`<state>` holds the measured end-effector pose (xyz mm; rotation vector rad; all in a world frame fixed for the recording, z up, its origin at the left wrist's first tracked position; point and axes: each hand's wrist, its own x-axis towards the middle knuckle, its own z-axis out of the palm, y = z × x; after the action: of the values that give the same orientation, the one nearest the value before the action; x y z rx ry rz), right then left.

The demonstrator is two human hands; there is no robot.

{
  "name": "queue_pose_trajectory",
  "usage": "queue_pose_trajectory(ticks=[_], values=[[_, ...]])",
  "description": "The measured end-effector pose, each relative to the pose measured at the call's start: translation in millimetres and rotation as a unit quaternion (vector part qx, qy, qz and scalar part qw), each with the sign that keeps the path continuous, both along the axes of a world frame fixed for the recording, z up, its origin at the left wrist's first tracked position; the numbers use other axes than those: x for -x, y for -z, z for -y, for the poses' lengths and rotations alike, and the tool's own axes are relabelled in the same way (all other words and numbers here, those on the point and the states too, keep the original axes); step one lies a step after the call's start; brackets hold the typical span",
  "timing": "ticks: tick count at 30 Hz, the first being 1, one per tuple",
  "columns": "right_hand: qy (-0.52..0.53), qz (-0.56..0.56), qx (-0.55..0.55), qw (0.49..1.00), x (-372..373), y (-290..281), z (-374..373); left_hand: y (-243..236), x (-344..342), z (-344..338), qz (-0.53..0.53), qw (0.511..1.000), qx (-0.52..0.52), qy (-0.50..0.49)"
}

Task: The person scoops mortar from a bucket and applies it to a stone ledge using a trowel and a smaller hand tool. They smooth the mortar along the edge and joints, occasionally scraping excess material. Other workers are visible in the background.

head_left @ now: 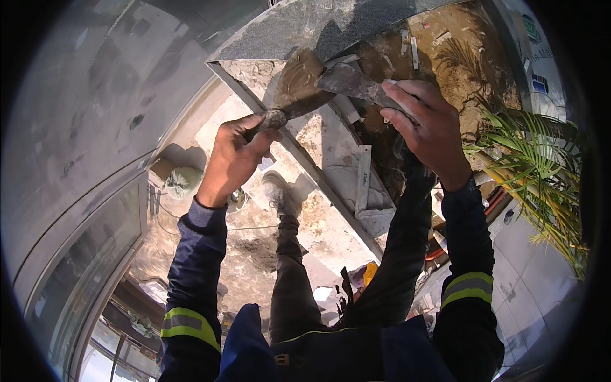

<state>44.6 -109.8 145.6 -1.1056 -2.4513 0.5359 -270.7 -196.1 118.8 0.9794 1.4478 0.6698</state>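
Observation:
My left hand (pixel 238 153) is closed round the grimy, rounded handle of a wide putty knife (pixel 299 76), whose brownish, smeared blade points up above a light stone edge. My right hand (pixel 426 127) grips a second scraper (pixel 347 83), fingers along it, its grey flat blade angled left so that it overlaps or nearly touches the first blade; whether they touch I cannot tell. Below both tools runs a long pale ledge (pixel 315 178) with a metal edge, dust and rubble on it.
A dirt bed (pixel 464 70) with debris and palm fronds (pixel 528 165) is at right. A grey panelled wall (pixel 83 114) and glass pane (pixel 83 248) fill the left. A pale sack (pixel 183 183), cables and my shoe (pixel 277 191) are on the dusty floor (pixel 242 254).

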Motion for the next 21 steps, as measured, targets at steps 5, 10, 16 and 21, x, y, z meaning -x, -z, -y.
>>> queue_pose_trajectory(ticks=[5,10,16,21], values=[[-0.014,0.050,-0.003,0.999,9.9,9.7,4.2,7.5,-7.3,1.0,-0.015,0.999,-0.044,0.012],[-0.027,0.114,0.087,0.989,-1.2,19.9,10.5,22.2,-3.8,26.1,-0.047,0.995,-0.082,-0.027],[0.225,-0.100,0.322,0.914,-67.1,132.7,-6.6,32.0,-1.9,48.9,0.046,0.987,-0.042,-0.145],[0.392,-0.429,0.428,0.692,-35.4,252.0,-26.9,54.5,-5.0,100.4,0.070,0.980,0.050,-0.179]])
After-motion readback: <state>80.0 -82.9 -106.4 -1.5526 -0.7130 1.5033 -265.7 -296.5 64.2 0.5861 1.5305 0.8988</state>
